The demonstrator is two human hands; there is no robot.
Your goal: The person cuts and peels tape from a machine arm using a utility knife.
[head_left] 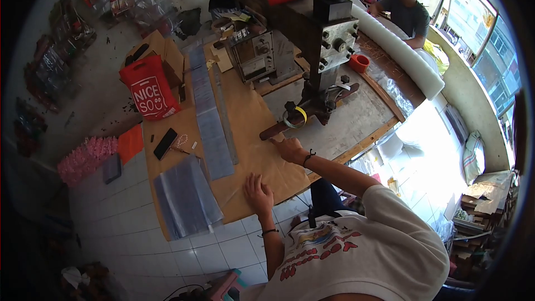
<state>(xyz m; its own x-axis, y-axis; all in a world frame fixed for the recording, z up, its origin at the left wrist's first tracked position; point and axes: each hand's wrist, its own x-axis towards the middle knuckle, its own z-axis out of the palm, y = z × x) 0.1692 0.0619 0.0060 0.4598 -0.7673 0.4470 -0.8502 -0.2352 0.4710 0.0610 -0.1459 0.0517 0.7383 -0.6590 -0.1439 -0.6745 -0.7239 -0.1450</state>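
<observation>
My left hand lies on the brown sheet covering the table, its fingers apart and nothing visible in them. My right hand is farther forward, its index finger stretched out at the near end of a brown bar under the press machine. Whether the fingertip touches the bar I cannot tell. A yellow band circles part of the bar's fittings. Left of my hands lie a stack of clear bluish plastic sheets and a long clear plastic strip.
A phone, a red printed bag and a cardboard box are at the table's left. A control box stands behind. A red tape roll and a white foam roll lie right, near another person.
</observation>
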